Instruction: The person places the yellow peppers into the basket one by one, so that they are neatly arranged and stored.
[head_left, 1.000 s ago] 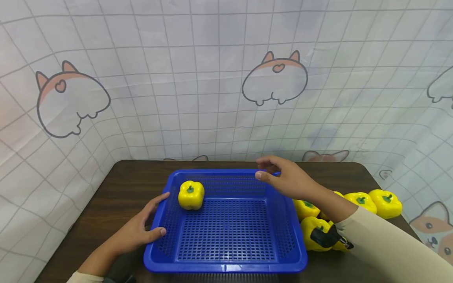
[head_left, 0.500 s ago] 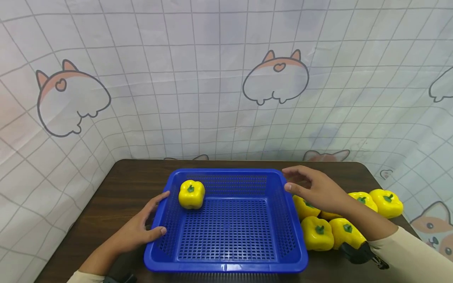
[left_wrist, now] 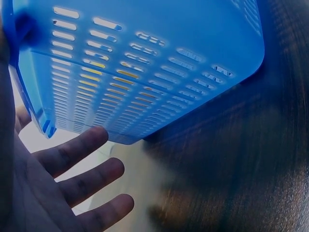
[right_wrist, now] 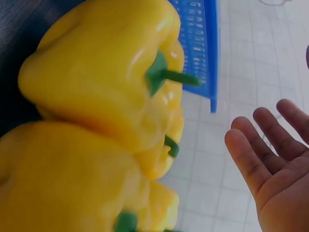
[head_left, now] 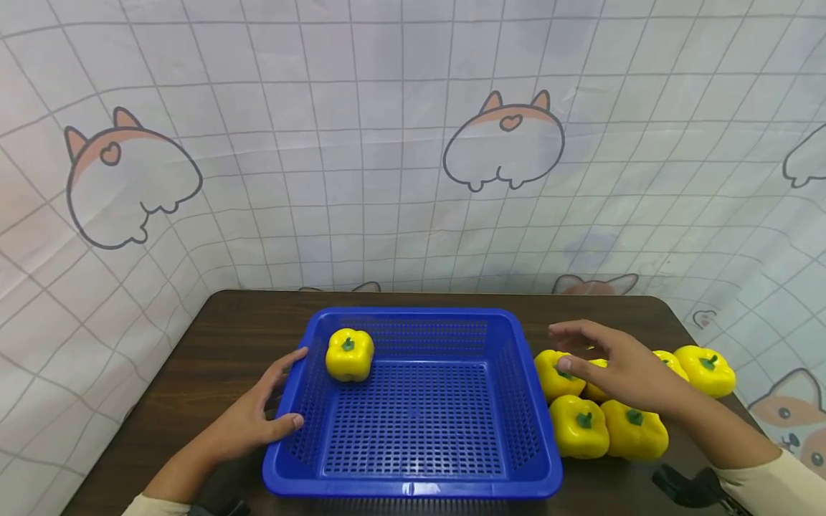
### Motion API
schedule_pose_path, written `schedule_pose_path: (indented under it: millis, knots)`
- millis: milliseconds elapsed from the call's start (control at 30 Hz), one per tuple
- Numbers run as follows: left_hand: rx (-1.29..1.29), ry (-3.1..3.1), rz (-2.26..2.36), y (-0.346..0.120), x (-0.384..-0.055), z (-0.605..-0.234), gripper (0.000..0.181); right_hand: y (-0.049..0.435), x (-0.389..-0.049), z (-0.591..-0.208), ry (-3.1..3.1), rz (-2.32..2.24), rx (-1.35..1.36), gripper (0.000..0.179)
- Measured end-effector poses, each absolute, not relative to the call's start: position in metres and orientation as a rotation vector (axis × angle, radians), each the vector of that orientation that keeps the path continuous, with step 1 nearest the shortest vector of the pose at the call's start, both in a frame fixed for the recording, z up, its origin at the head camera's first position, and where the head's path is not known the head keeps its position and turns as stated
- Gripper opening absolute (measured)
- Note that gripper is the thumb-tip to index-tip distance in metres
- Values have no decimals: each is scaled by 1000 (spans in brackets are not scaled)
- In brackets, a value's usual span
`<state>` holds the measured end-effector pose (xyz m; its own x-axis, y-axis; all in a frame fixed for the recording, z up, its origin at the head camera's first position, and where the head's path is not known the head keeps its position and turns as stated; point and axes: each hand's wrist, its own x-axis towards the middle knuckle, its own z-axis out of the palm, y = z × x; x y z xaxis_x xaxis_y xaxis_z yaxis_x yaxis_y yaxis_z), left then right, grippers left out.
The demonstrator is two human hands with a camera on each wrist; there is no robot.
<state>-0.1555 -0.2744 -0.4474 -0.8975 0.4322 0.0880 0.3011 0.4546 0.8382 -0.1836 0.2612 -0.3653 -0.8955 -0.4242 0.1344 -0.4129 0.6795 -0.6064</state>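
A blue plastic basket (head_left: 413, 486) with slotted walls stands on the table, and one yellow bell pepper (head_left: 349, 355) sits in its back left corner. My left hand (head_left: 254, 424) is at the basket's left rim, thumb and forefinger at the edge. In the left wrist view its other fingers (left_wrist: 91, 181) stretch out loosely beside the slotted wall. My right hand (head_left: 629, 367) hovers, fingers spread and holding nothing, over a group of yellow bell peppers (head_left: 579, 428) right of the basket. It partly hides some of them. Green stems show on the peppers in the right wrist view.
The dark wood table (head_left: 213, 344) has rounded back corners. Behind it hangs a white grid-patterned cloth (head_left: 374, 179) with cartoon corgis. Another yellow pepper (head_left: 705, 371) lies at the right end of the group. A black strap piece (head_left: 687, 487) is at the right wrist.
My right hand has moved right and down, from above the basket's back right corner to over the peppers. The left hand, basket and pepper inside it have stayed in place.
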Motion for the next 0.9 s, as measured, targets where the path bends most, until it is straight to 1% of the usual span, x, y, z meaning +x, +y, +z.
schedule_pose_path:
  millis: [167,633,900]
  knots:
    - [647,2545,1434,-275,-155,-447,83,278,-176,-371,2849,-1053,-669,41]
    - [632,2530,1431,-277,-155,-447,82,323,-157,-380,2859,-1059,-685,42]
    - [642,2548,1429,-275,-155,-446,82,343,-146,-387,2881,-1036,-630,47]
